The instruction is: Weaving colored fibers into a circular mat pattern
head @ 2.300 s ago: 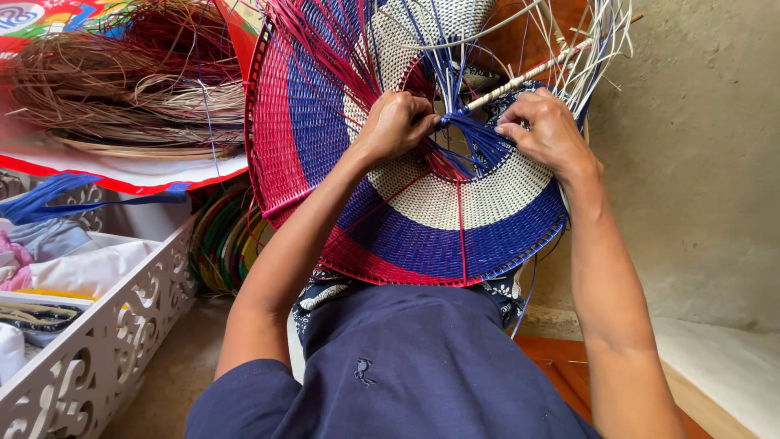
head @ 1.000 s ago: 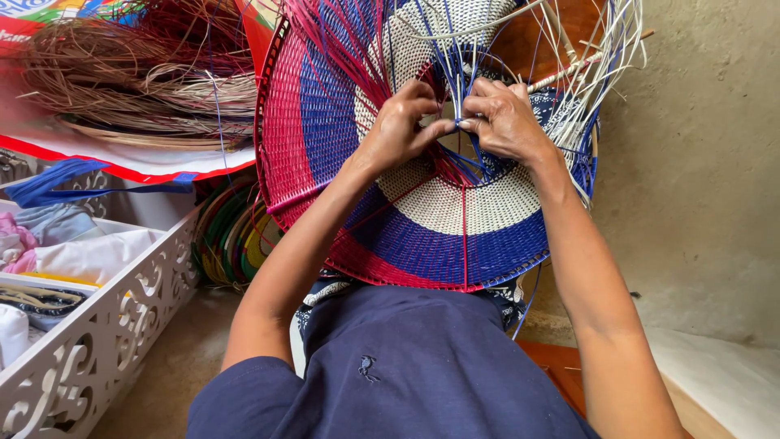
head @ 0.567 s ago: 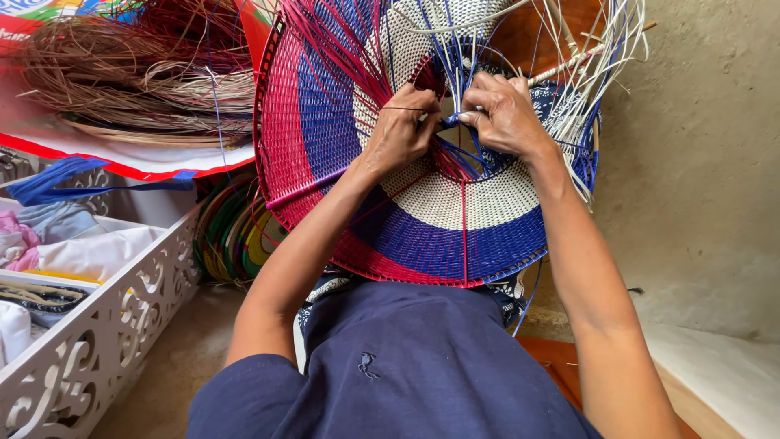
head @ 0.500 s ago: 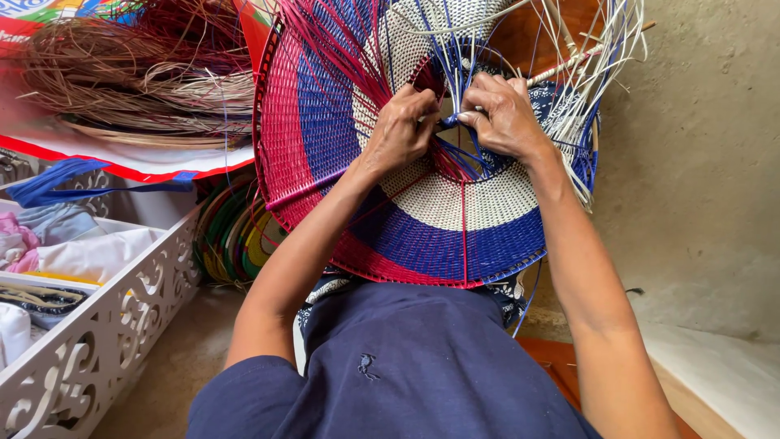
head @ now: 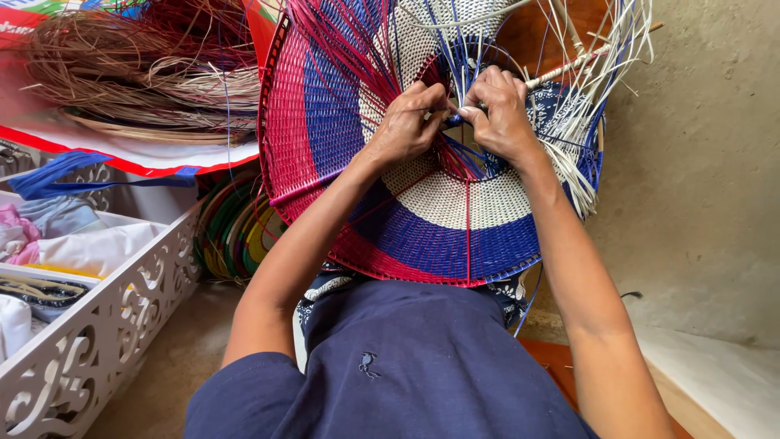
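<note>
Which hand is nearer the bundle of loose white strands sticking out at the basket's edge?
Right. The right hand works just beside the white strands; the left hand sits farther off, across the woven basket.

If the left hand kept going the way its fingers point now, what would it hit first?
The left hand points right, toward the right hand. Their fingertips already nearly meet over the blue strands at the opening of the woven basket, so it would probably meet those strands and the right hand's fingers first.

White fretwork tray (head: 106, 341) of folded cloths (head: 89, 244) on floor (head: 175, 366)
</note>
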